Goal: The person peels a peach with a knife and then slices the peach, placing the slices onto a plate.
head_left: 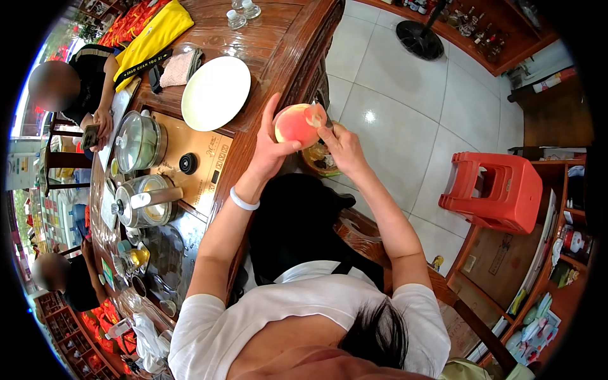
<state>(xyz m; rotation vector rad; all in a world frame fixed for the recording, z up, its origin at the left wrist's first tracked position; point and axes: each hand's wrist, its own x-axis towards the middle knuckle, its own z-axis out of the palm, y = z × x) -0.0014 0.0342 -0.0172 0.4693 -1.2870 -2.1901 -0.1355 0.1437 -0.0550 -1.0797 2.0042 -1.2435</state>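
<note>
My left hand (271, 147) is wrapped round a red and pale yellow fruit (294, 125), partly peeled, which looks like an apple or a peach. My right hand (344, 147) is closed on a small peeling tool (329, 126) at the fruit's right side; my fingers hide most of it, so I cannot tell if it is a knife or a peeler. A strip of peel (315, 114) hangs at that side. Under both hands a bin (310, 166) with scraps in it stands on the floor. A white oval plate (216, 94) lies on the table left of my hands.
The wooden table (272, 38) carries a glass pot (138, 142), a glass kettle (151, 206), a black knob (188, 163) and cups. Two people sit across it, one holding a phone (90, 135). A red stool (494, 192) and a fan base (420, 40) stand right.
</note>
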